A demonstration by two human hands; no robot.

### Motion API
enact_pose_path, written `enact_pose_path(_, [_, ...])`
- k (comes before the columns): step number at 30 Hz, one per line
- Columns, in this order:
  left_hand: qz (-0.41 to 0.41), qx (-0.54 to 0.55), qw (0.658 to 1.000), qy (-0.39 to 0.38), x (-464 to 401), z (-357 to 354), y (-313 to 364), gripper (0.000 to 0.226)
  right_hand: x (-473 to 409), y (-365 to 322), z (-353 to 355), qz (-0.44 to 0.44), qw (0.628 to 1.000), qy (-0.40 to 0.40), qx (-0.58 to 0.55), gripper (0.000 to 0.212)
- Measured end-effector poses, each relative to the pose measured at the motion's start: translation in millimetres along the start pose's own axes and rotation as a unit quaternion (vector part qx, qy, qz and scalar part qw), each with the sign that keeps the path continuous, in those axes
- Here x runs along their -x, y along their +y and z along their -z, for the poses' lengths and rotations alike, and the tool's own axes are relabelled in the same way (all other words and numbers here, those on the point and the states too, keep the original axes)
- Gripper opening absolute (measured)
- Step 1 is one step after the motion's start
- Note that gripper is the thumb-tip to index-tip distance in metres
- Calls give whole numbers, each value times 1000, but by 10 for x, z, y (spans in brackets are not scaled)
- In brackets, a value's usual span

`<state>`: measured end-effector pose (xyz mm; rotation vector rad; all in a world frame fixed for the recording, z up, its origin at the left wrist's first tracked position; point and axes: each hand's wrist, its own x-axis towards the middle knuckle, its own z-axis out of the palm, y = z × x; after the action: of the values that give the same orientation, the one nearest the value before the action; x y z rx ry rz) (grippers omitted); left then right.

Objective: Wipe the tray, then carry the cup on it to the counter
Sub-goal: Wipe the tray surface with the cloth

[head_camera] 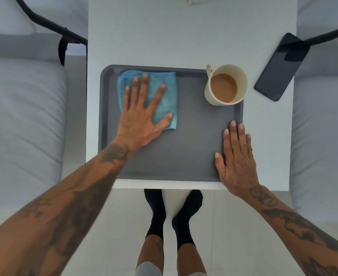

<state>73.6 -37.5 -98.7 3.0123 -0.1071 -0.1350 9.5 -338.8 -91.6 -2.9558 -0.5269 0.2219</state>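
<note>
A dark grey tray (186, 148) lies on a white table (184, 40). A cream cup (227, 84) with brown drink stands upright in the tray's far right corner. A folded blue cloth (165, 90) lies flat in the far left part of the tray. My left hand (142, 114) presses flat on the cloth with fingers spread. My right hand (236, 158) rests flat on the tray's near right corner, fingers together, holding nothing.
A black phone (279, 68) lies on the table right of the cup. Grey cushioned seats with black frames (22, 116) flank the table on both sides. A pale object (196, 0) shows at the table's far edge. My feet (172, 212) stand under the near edge.
</note>
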Motion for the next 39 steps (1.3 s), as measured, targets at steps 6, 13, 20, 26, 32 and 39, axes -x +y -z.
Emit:
enact_pose_path(6, [14,-37,999,-33,475,89,-511,79,-21,4,0,18,1000,0,-7,65])
enact_pose_path(13, [38,25,999,-24,867,-66,487,76,-22,-24,-4,7,1000,1,-19,64])
enact_pose_path(20, [-46,88,995,-30,876,-137,1305,72,-19,-12,-21,13,1000,-5,-23,62])
enact_pose_path(26, [-32,41,999,-14,987,-121,664,70,-20,-19,-18,11,1000,6,-7,61])
enact_pose_path(32, [47,-34,998,-16,1101,18,-337,76,-11,-24,-20,2,1000,-4,2,62])
enact_pose_path(39, [73,4,997,-19,590,-24,11,79,12,-48,-35,-27,1000,0,-1,62])
